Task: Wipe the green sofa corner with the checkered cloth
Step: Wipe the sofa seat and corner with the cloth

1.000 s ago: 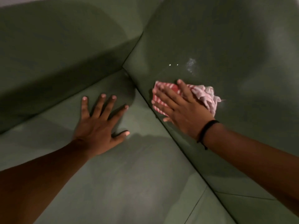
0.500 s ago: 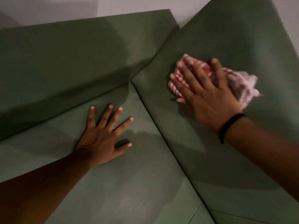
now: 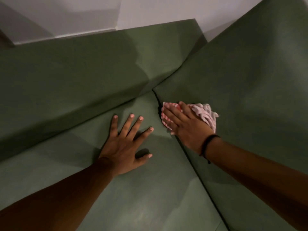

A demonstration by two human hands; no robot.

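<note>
- Checkered cloth [image 3: 204, 113] — one, red-and-white, bunched into a wad. Its long axis runs from the seam at the sofa corner out toward the right; the striped end points left at the seam, and the loose, paler, crumpled end points right and sticks out past the hand.
- Location: the cloth lies against the right-hand back cushion [image 3: 250, 77] of the green sofa, low down, just beside the dark seam [image 3: 156, 100] where that cushion meets the seat cushion [image 3: 141, 197].
- Count: one cloth; two hands; two bare forearms; one black wrist cord [image 3: 205, 146], on the right wrist; three green cushion faces meeting at the corner — left back cushion [image 3: 66, 84], right back cushion, seat.
- Right hand [image 3: 185, 125]: laid flat on top of the cloth, fingers [image 3: 170, 112] extended and close together, pointing up-left toward the corner. The palm presses the wad to the cushion; the fingers do not curl around it.
- Left hand [image 3: 124, 147]: palm down on the seat cushion, fingers spread wide apart, thumb out to the right. It holds nothing and touches only the seat, near the cloth but apart from it.
- Pale wall [image 3: 150, 10] shows above the cushions.
</note>
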